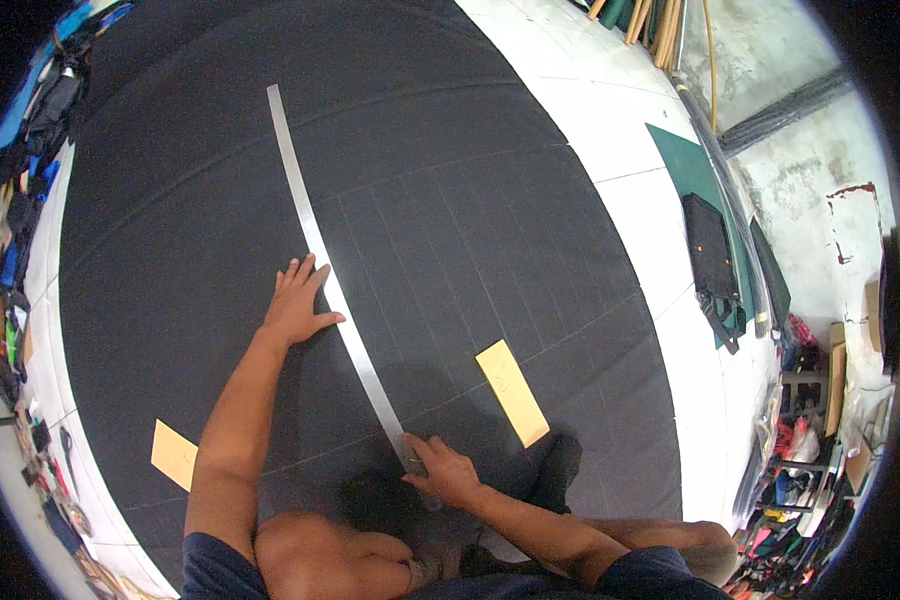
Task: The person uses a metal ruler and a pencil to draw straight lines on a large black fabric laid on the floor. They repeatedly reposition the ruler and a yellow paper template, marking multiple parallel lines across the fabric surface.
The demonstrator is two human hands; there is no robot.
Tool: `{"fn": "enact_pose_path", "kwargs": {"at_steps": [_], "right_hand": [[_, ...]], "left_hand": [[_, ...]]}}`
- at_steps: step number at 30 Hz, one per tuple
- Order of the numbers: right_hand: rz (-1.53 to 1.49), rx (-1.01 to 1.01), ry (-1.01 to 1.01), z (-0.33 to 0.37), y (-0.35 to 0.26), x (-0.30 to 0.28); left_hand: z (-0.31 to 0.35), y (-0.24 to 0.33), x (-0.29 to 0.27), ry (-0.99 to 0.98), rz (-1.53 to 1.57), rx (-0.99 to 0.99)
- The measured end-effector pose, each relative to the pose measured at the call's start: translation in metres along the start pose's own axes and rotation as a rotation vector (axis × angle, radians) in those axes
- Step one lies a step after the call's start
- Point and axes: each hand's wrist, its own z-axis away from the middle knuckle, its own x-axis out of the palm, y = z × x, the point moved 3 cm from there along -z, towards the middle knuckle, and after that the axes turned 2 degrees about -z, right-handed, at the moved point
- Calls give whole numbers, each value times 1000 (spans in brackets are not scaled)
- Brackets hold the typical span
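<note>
A long metal ruler (315, 240) lies slantwise over a large sheet of black fabric (200, 250). My left hand (297, 302) presses down beside its middle, fingers spread, with the thumb reaching across the metal. Close to the ruler's near end, my right hand (444, 472) has its thumb and fingers closed about the strip's two edges. Any small thing inside that grip is hidden. Thin pale lines run over the fabric to the right of the ruler.
A yellow card strip (513, 393) lies right of the ruler, another yellow card (174, 455) by my left forearm. My bent legs (320, 555) rest on the fabric. White floor tiles (620, 130) border it; a black bag (708, 245) sits at right. Clutter lines both sides.
</note>
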Motion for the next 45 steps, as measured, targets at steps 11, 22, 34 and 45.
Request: {"fn": "enact_pose_path", "kwargs": {"at_steps": [11,22,34,45], "right_hand": [[16,-5,-25,0,2,-3],[-312,55,553,-55,62,-79],[150,436,714,-36,119,-126],[-50,392,721,-43,120,-111]], "left_hand": [[9,22,-9,6,-69,-75],[6,20,0,24,-1,-40],[12,22,-10,-98,6,-66],[7,20,-7,-110,-73,-87]]}}
